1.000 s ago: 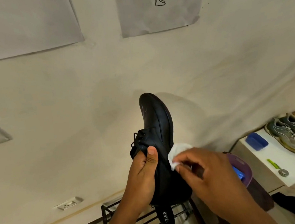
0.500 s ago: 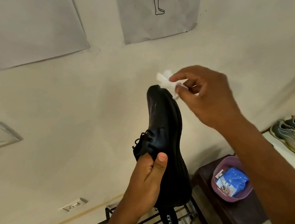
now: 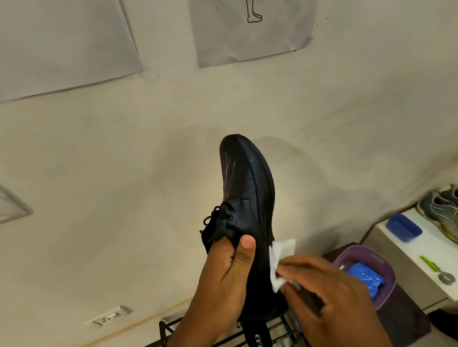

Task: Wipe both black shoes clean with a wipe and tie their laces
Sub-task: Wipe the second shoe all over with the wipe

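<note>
A black lace-up shoe [image 3: 248, 188] is held up in front of the wall, toe pointing up. My left hand [image 3: 228, 276] grips it at the opening near the laces, thumb on the side. My right hand [image 3: 325, 302] pinches a white wipe [image 3: 281, 258] and presses it against the shoe's right side near the heel. The shoe's black insole [image 3: 258, 344] hangs out below. The laces look loose. Only one black shoe is in view.
A dark metal rack [image 3: 227, 342] stands below the shoe. A purple basin [image 3: 374, 259] with a blue wipe pack [image 3: 366, 277] sits on a dark stool. To the right, a white shelf [image 3: 437, 261] holds grey trainers [image 3: 455, 216], a blue case and a green tool.
My right hand has swept the wipe from the shoe's toe down its right side to the heel area. The left hand keeps the same grip on the shoe.
</note>
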